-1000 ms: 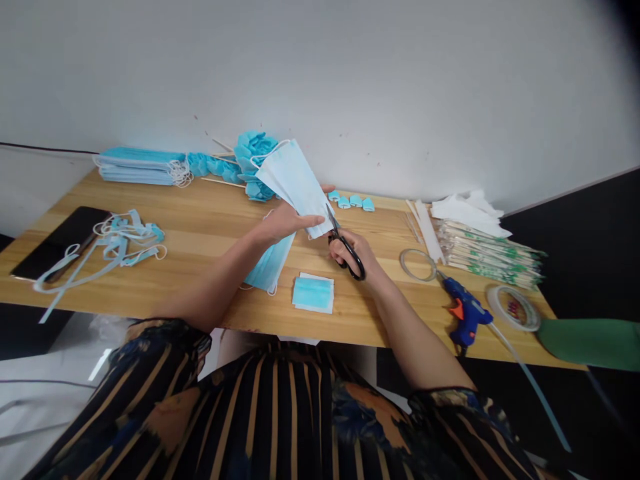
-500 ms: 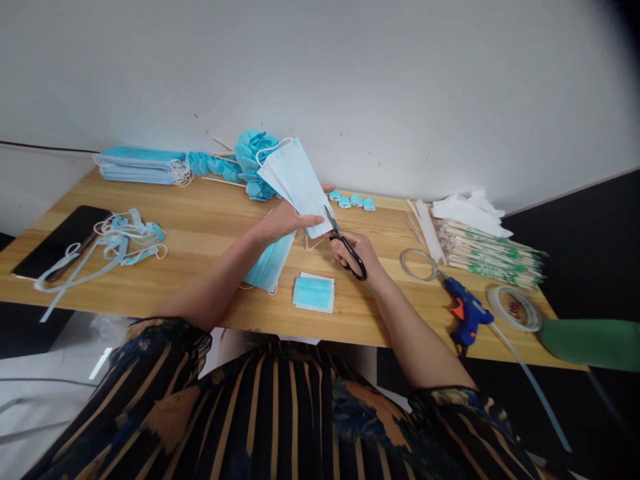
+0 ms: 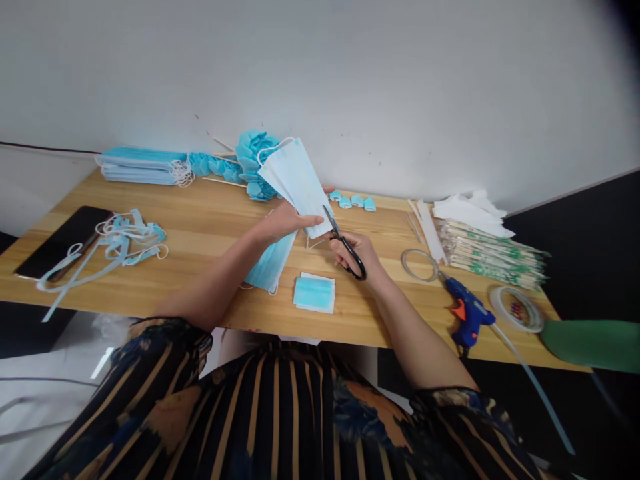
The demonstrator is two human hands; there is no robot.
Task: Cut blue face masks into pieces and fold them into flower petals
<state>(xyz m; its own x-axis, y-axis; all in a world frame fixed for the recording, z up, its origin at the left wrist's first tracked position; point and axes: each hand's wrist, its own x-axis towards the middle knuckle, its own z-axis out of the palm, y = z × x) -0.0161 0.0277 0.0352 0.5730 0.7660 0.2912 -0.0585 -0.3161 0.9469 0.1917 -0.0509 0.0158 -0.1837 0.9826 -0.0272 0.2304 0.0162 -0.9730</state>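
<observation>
My left hand (image 3: 289, 221) is closed on a few pale blue face masks (image 3: 299, 177), held tilted above the table with the thumb on the front. The black-handled scissors (image 3: 354, 257) are in my right hand (image 3: 361, 252), their blades at the lower right edge of the masks. Below my left hand another blue mask (image 3: 270, 265) lies on the table, partly covered by the hand. A cut blue-and-white mask piece (image 3: 314, 292) lies nearer the front edge. Several small folded blue pieces (image 3: 345, 201) sit in a row behind the scissors.
At the back left are a mask stack (image 3: 143, 165) and blue fabric flowers (image 3: 255, 157). Cut strips and loops (image 3: 125, 240) lie by a dark phone (image 3: 60, 243). On the right are a blue glue gun (image 3: 467, 313), a tape roll (image 3: 515, 308) and wrapped sticks (image 3: 493, 253).
</observation>
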